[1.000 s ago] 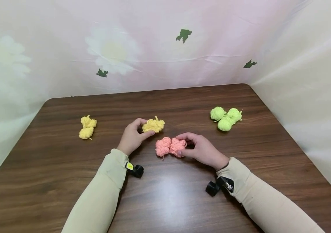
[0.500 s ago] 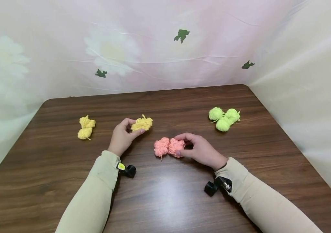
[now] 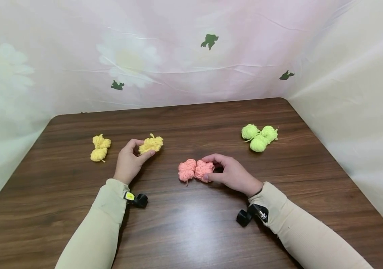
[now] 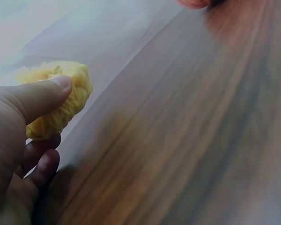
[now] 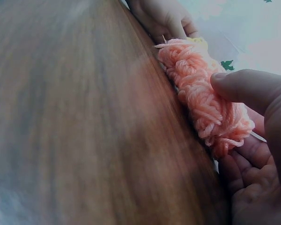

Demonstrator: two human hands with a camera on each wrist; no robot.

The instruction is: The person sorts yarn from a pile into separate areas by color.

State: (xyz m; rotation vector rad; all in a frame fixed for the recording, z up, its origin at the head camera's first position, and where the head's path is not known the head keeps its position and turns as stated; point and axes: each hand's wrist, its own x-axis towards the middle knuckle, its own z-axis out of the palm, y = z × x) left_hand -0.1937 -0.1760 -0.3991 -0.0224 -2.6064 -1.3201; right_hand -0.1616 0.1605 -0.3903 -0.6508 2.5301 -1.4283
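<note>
My left hand [image 3: 129, 162] pinches a small yellow yarn bundle [image 3: 151, 144] between thumb and fingers. In the left wrist view the yellow yarn bundle [image 4: 75, 103] appears raised off the wood, with the thumb across its face. Two pink yarn balls lie side by side at mid-table, a left one [image 3: 187, 170] and a right one [image 3: 204, 170], touching or nearly so. My right hand [image 3: 233, 173] grips the right pink ball, thumb at its near side and fingers at its far side. The right wrist view shows the pink yarn [image 5: 201, 98] low over the tabletop.
Left of my left hand, two yellow yarn balls [image 3: 100, 147] lie together on the brown wooden table [image 3: 191, 231]. Three lime-green yarn balls [image 3: 259, 138] are clustered at the back right. A floral curtain [image 3: 171, 74] stands behind the table and along its sides.
My left hand has moved left with the yellow yarn bundle, away from the pink balls and closer to the yellow pair. The right hand stays at the right pink ball.
</note>
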